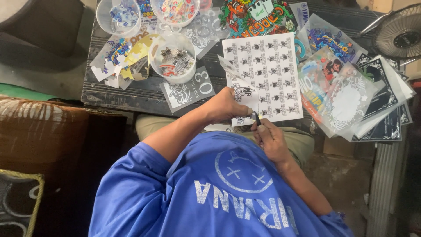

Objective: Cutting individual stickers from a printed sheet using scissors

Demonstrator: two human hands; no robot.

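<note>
A white sticker sheet (268,74) printed with rows of small black designs lies on the dark wooden table (131,94). My left hand (226,105) grips the sheet's near-left corner, where a cut strip lifts up. My right hand (271,139) is just below the sheet's near edge and holds a thin dark cutting tool (255,117). The tool's tip meets the sheet next to my left fingers. My blue shirt fills the bottom of the view.
Clear round tubs (173,57) with cut stickers stand at the table's far left, among loose sticker pieces (118,57). A stack of colourful sticker sheets in clear sleeves (346,96) lies at the right. A fan (399,33) is at the far right.
</note>
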